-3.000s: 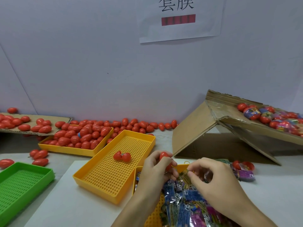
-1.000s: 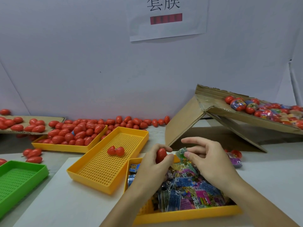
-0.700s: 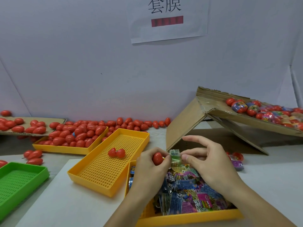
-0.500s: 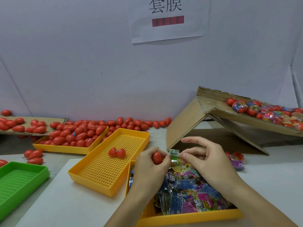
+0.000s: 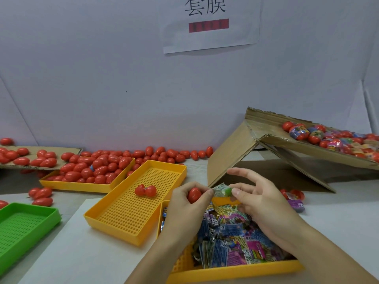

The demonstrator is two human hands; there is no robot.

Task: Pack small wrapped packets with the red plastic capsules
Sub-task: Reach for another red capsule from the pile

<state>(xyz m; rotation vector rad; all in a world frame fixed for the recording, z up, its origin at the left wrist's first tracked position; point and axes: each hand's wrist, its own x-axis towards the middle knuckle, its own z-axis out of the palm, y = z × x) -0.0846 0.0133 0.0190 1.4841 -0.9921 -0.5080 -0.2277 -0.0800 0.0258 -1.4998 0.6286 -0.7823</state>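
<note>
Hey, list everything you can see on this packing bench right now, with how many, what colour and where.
held capsule: one, red, in the left hand
held packet: one, green and white, pinched beside that capsule
packet tray: one, yellow, nearest, heaped with many multicolour wrapped packets
middle tray: one, yellow, centre, holding one opened red capsule
far tray: one, yellow, back left, piled with many red capsules
green tray: one, green, left edge
cardboard box: one, brown, tipped, right, filled capsules on its flap
wall sign: one, white, on the wall
left hand: grips the capsule
right hand: pinches the packet
</note>
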